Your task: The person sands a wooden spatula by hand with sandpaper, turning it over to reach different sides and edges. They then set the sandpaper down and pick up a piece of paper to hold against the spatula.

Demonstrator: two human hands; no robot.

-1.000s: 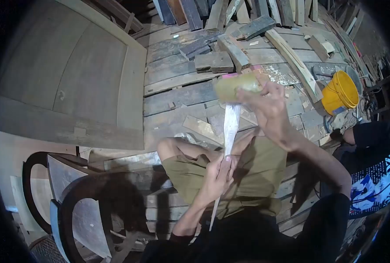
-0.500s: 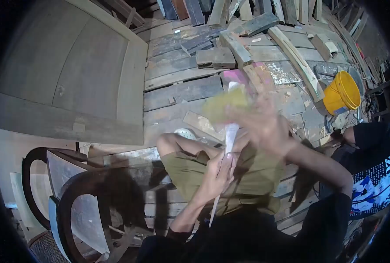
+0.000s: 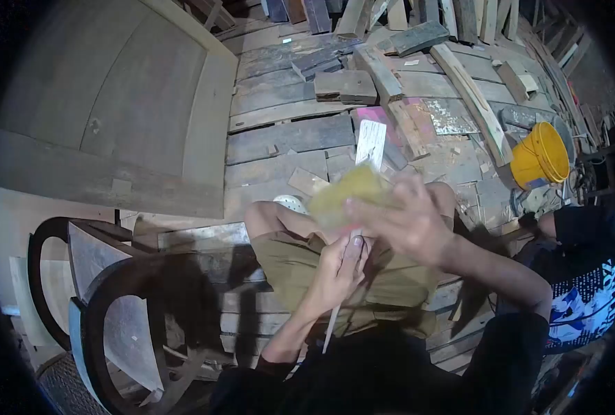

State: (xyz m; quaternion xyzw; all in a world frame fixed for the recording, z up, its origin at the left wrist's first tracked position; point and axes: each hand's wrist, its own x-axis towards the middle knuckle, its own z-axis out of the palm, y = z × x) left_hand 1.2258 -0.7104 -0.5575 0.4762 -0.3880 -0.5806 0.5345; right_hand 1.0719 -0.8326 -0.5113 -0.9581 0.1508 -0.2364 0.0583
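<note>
A long pale strip with a broad upper end runs from beyond my knees down toward my body. Around its narrow middle my left hand is wrapped, thumb on top. My right hand holds a yellow pad, slightly blurred, against or just over the strip above my left hand. The pad hides part of the strip; whether it touches cannot be made out.
A large wooden panel lies at the left, above a dark curved chair frame. Wood blocks and a yellow bucket are on the plank floor. At the right sits another person.
My right hand and the yellow pad have moved down along the strip, closer to my left hand. More of the strip's broad upper end now shows. The view has shifted slightly.
</note>
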